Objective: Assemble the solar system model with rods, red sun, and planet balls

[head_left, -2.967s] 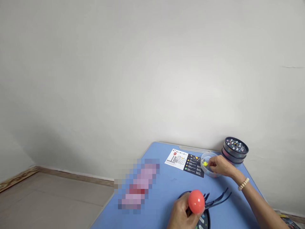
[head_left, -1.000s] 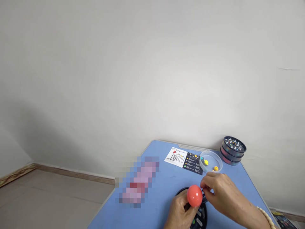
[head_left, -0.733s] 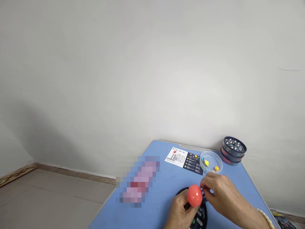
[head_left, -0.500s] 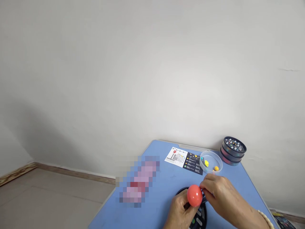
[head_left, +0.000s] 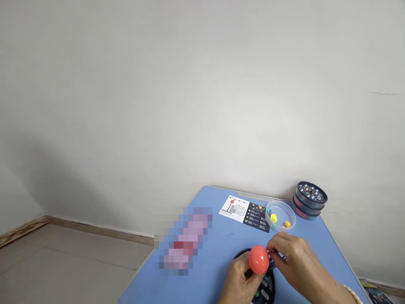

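Observation:
A shiny red ball [head_left: 258,259] sits at the top of a solar system model, whose round black base [head_left: 265,290] shows in part below. My left hand [head_left: 239,276] is closed around the model just under the ball; its stem is mostly hidden by the fingers. To the right of the ball, my right hand [head_left: 292,257] has thumb and forefinger pinched together on a thin dark arm [head_left: 276,258] of the model. The fingers cover where this arm meets the stem.
Beyond my hands, a clear round dish [head_left: 294,220] holds a yellow ball [head_left: 274,218], an orange ball [head_left: 287,224] and smaller pieces. Left of it lies a printed instruction sheet [head_left: 236,209]. Stacked black round cases [head_left: 310,200] stand at the blue table's [head_left: 202,287] back right, near the wall.
My right hand has shifted very slightly to the right and down, still pinching. The yellow piece in the dish has turned a little. My left hand and the red ball are almost still.

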Demonstrator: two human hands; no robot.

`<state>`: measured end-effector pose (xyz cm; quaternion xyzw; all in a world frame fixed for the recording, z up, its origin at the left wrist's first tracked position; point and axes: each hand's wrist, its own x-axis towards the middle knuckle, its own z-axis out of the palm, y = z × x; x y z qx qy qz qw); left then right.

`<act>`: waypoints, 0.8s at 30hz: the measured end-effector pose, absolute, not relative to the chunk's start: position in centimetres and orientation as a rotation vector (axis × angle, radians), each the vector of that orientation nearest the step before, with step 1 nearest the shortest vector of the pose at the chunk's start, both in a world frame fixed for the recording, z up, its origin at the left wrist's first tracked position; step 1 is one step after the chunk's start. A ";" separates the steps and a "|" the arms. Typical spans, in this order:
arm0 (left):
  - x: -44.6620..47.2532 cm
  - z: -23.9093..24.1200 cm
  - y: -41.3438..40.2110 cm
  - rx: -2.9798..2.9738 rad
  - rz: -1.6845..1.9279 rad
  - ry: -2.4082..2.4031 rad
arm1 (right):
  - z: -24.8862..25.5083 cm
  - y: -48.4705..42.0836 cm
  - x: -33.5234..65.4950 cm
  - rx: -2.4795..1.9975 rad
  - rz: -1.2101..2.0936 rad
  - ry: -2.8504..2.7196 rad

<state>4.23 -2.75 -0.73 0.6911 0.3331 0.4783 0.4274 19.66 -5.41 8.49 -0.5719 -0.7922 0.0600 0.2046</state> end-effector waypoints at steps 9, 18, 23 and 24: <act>4.1 -0.2 -2.9 1.727 1.183 0.846 | 7.9 -5.4 19.8 -1.567 0.204 -2.104; 4.2 -0.2 -2.8 1.733 1.194 0.843 | 7.9 -5.5 19.8 -1.549 0.242 -2.087; 4.2 -0.4 -2.8 1.731 1.203 0.832 | 8.0 -5.6 19.6 -1.624 0.194 -2.061; 4.2 -0.4 -2.8 1.733 1.205 0.830 | 8.0 -5.6 19.6 -1.635 0.183 -2.055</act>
